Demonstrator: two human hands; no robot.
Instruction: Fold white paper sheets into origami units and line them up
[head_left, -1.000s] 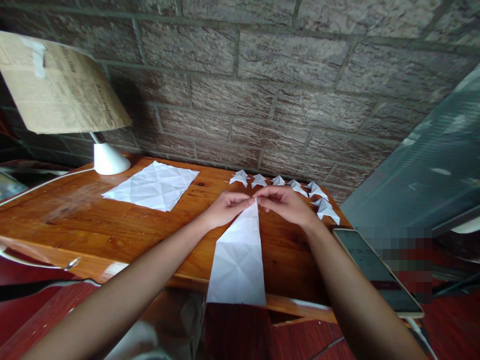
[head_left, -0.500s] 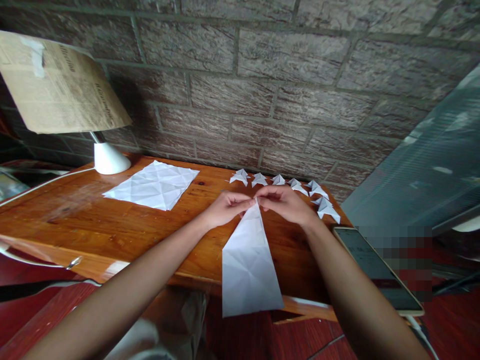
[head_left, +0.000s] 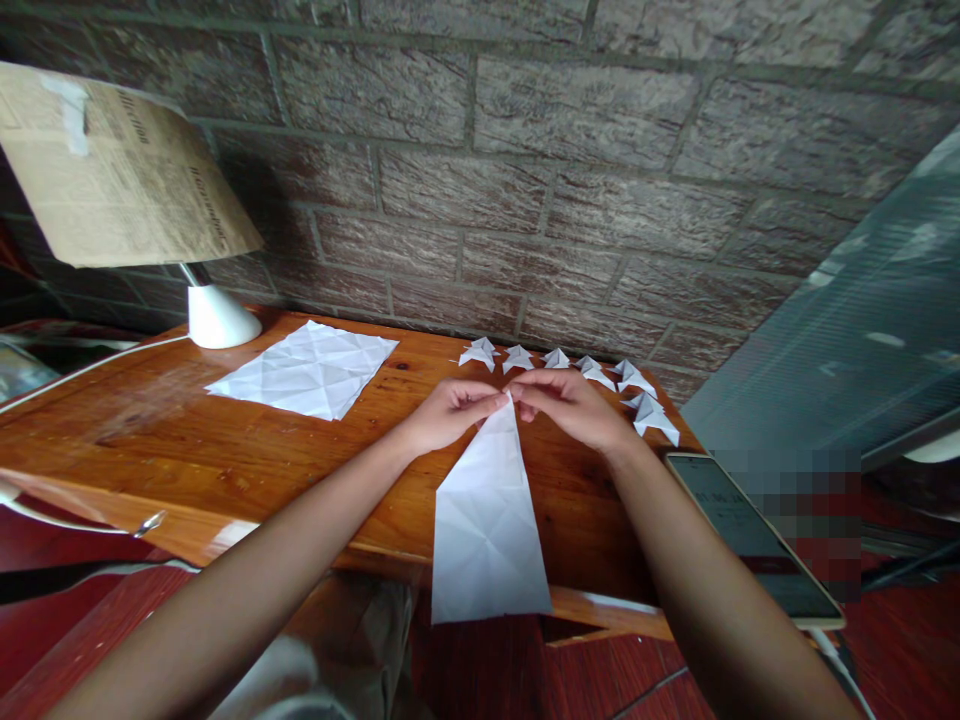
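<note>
A creased white paper sheet (head_left: 489, 510) hangs from both hands over the front edge of the wooden table (head_left: 225, 460). My left hand (head_left: 448, 412) pinches its top corner from the left. My right hand (head_left: 571, 405) pinches the same top from the right, the fingertips of both hands meeting. The sheet narrows toward the hands and widens below, its lower edge past the table's rim.
A second creased white sheet (head_left: 307, 370) lies flat at the back left, by a lamp (head_left: 214, 315) with a paper shade. Several small folded paper figures (head_left: 592, 375) line the back right near the brick wall. A phone (head_left: 754, 540) lies at the right edge.
The hanging sheet has swung: its lower edge went right, then back toward the left. Both hands stay pinched at its top, almost unmoved.
</note>
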